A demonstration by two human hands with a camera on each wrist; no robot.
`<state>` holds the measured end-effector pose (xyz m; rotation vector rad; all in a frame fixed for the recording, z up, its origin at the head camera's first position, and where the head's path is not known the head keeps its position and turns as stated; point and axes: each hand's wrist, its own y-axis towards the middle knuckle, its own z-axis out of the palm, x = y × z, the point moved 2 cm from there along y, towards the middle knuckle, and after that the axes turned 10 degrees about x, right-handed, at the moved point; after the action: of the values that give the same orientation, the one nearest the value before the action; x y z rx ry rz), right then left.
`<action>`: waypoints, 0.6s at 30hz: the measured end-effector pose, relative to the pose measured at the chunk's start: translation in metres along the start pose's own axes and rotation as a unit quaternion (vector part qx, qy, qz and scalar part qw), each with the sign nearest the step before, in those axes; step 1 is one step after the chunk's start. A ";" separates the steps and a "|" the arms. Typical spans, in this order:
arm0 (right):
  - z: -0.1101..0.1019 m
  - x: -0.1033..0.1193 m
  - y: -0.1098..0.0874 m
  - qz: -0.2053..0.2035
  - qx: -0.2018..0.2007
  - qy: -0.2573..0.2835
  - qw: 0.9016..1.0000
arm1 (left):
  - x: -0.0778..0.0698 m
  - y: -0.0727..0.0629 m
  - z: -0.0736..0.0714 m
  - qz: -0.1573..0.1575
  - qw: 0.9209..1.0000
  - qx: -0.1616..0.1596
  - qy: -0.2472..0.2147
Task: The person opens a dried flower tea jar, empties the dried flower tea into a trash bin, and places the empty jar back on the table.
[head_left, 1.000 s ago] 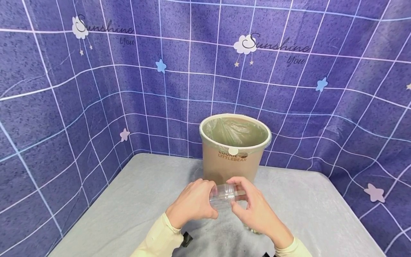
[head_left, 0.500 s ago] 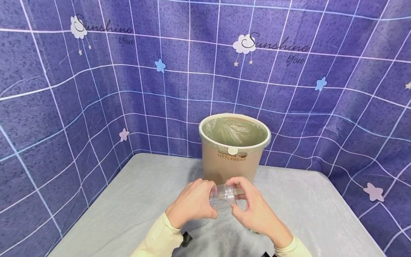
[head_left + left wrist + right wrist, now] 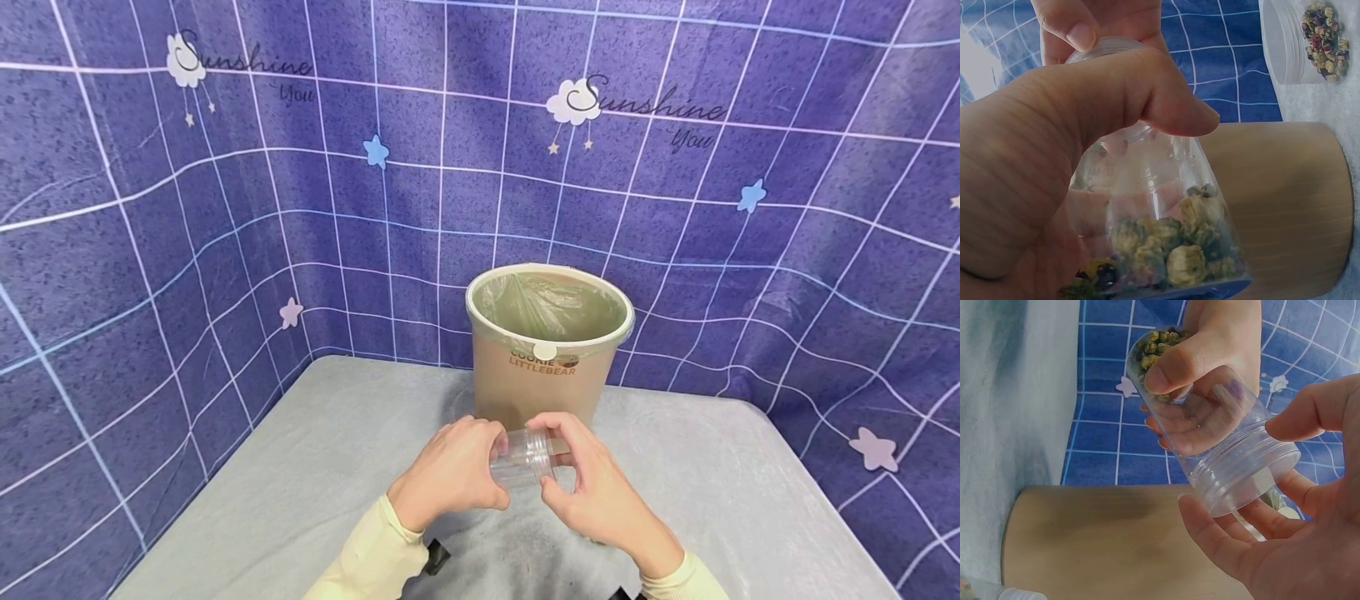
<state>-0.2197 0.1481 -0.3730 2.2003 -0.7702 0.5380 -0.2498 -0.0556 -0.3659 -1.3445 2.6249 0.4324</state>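
Both hands hold a clear plastic jar (image 3: pixel 517 460) tilted on its side in front of a beige bin. My left hand (image 3: pixel 453 471) grips the body. In the left wrist view, pale greenish dried flower buds (image 3: pixel 1185 262) and a few dark bits sit at the closed end. My right hand (image 3: pixel 592 483) has its thumb and fingers curled around the clear screw lid (image 3: pixel 1247 472) at the other end. Through the plastic, the middle of the jar holds only small specks. A second clear jar (image 3: pixel 1285 44) with dried flowers stands on the grey tabletop.
Behind the hands stands the beige bin (image 3: pixel 543 400), lined with a translucent green bag (image 3: pixel 540 304). The grey cloth-covered table (image 3: pixel 360 417) ends at a purple-blue grid curtain (image 3: pixel 405 250) on the back and sides.
The jar stays in place between both hands. My right hand has shifted very slightly at the lid, and in the head view the second jar under it is now almost wholly covered.
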 end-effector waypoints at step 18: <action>0.000 0.000 0.000 -0.010 0.005 -0.008 1.000 | 0.000 0.000 0.001 0.002 1.000 -0.001 0.000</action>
<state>-0.2196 0.1482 -0.3726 2.2214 -0.7551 0.5158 -0.2502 -0.0551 -0.3667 -1.3394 2.6291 0.4370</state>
